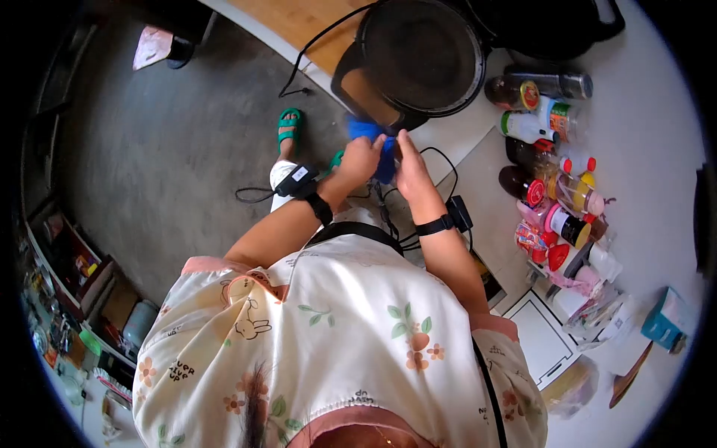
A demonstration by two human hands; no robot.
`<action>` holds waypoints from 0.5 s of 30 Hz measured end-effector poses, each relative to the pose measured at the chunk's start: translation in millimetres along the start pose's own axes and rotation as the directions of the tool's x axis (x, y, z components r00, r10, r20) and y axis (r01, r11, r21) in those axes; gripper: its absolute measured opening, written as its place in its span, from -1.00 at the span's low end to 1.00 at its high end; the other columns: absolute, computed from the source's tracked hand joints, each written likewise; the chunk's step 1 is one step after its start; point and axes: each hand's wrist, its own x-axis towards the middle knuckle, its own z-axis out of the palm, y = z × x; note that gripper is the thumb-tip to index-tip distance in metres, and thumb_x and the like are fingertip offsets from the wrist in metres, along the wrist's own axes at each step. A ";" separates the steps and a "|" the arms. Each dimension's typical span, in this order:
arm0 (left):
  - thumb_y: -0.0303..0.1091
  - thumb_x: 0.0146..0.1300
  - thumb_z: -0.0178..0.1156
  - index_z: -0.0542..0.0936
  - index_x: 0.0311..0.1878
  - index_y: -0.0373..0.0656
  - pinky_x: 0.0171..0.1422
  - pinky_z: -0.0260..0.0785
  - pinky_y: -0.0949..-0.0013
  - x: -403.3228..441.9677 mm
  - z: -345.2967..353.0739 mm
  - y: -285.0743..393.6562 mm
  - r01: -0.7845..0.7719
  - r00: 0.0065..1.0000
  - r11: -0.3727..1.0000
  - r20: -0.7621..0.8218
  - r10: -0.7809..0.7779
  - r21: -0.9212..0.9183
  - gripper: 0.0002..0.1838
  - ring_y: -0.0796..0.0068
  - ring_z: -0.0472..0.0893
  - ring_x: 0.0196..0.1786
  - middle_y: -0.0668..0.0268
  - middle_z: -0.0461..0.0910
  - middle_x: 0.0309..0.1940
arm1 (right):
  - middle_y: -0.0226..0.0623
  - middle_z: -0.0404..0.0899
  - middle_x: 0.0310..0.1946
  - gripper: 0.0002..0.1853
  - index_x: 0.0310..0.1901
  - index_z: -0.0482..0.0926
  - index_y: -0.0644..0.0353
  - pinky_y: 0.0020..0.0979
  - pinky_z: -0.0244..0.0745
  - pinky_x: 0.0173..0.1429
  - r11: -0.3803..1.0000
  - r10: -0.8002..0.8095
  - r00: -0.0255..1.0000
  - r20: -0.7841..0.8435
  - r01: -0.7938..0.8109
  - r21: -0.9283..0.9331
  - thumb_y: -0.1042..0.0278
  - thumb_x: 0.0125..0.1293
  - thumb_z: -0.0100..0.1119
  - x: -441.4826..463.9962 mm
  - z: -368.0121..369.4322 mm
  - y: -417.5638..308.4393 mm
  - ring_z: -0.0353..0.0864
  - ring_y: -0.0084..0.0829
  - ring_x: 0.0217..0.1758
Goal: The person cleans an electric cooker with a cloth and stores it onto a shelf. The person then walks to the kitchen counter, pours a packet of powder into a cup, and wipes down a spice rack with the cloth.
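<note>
A crumpled blue cloth (pixel 385 163) is bunched between my two hands at the counter's front edge. My left hand (pixel 361 160) is closed on it, thumb on top. My right hand (pixel 412 170) grips the cloth's other side, its fingers partly hidden behind it. Just beyond them stands a round black electric griddle (pixel 422 56) with a dark flat cooking surface. Part of the blue cloth lies against the griddle's near rim.
A black power cord (pixel 305 56) with its plug hangs over the counter edge. Several bottles and jars (pixel 514 92) stand along the counter on the right. A black pan-like piece (pixel 553 26) sits behind the griddle. A foot in a green sandal (pixel 290 128) is on the grey floor.
</note>
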 end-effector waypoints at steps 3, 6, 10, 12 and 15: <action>-0.01 0.41 0.18 0.63 -0.33 -0.49 -0.04 0.50 -0.13 -5.4 0.2 2.8 -0.084 0.996 0.993 0.025 0.082 0.079 -0.44 -0.37 0.63 -0.11 -0.38 0.59 -0.31 | -0.27 0.58 0.16 -0.44 0.30 0.49 0.26 -0.32 0.37 0.32 0.971 -0.025 0.999 0.045 0.035 -0.236 -0.06 0.52 0.14 -14.9 -4.3 6.1 0.49 -0.44 0.21; -0.05 0.36 0.23 0.64 -0.34 -0.49 -0.05 0.51 -0.12 -18.8 -3.3 9.6 -0.218 0.966 0.958 0.182 0.185 0.186 -0.48 -0.37 0.63 -0.11 -0.35 0.60 -0.31 | -0.30 0.64 0.01 -0.54 0.18 0.58 0.26 -0.38 0.43 0.17 0.890 -0.035 0.999 -0.011 0.026 -0.456 0.04 0.49 0.18 -19.9 -15.6 -8.1 0.55 -0.48 0.07; -0.07 0.27 0.28 0.65 -0.20 -0.47 0.02 0.53 -0.06 -20.0 -11.9 3.3 -0.138 0.987 0.972 0.104 0.120 0.192 -0.51 -0.31 0.66 -0.06 -0.32 0.64 -0.23 | -0.25 0.69 -0.04 -0.62 0.13 0.62 0.26 -0.35 0.51 0.13 0.601 -0.454 0.891 -0.007 0.301 -0.740 0.15 0.47 0.20 -4.5 -81.2 -56.5 0.62 -0.44 -0.02; -0.09 0.24 0.27 0.64 -0.09 -0.47 0.05 0.54 -0.02 -9.2 -23.0 -9.1 0.005 0.997 0.992 0.070 -0.014 0.125 -0.50 -0.23 0.70 -0.04 -0.28 0.67 -0.18 | -0.29 0.68 -0.07 -0.64 0.12 0.61 0.26 -0.39 0.51 0.11 0.468 -0.650 0.759 0.043 0.444 -0.764 0.17 0.48 0.19 -10.7 -83.8 -144.9 0.62 -0.48 -0.03; -0.13 0.25 0.26 0.63 -0.02 -0.46 0.01 0.54 0.04 -1.0 -43.7 -10.9 0.081 0.992 0.992 0.083 -0.089 0.098 -0.51 -0.08 0.73 -0.04 -0.18 0.70 -0.16 | -0.37 0.68 -0.09 -0.66 0.16 0.59 0.22 -0.52 0.50 0.02 0.308 -0.838 0.541 0.073 0.578 -0.756 0.18 0.51 0.17 -25.9 -54.3 -286.7 0.61 -0.56 -0.08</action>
